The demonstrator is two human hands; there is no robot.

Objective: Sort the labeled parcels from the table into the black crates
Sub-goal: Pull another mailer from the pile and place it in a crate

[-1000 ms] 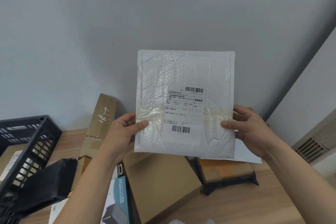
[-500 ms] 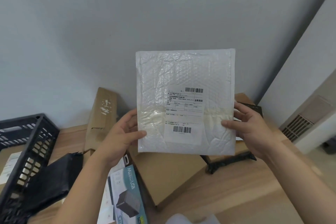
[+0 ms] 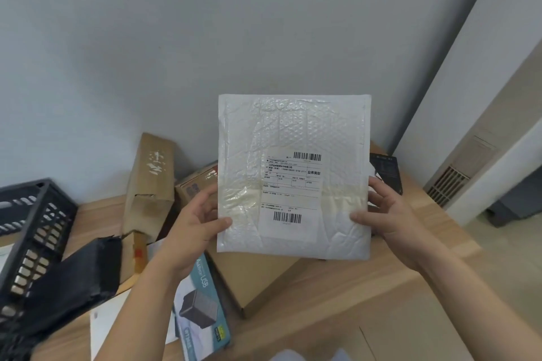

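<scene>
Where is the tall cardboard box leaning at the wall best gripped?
Probably round the upper half of the tall cardboard box, coming from above and the front: it stands tilted against the wall, its narrow top is free, and other parcels crowd its base.

The white bubble mailer I hold up covers most of my fingers behind it and part of the black item at right centre. Its label text is too small to read. The black crate runs off the left edge, and the blue USB box is partly hidden under my left forearm.
</scene>
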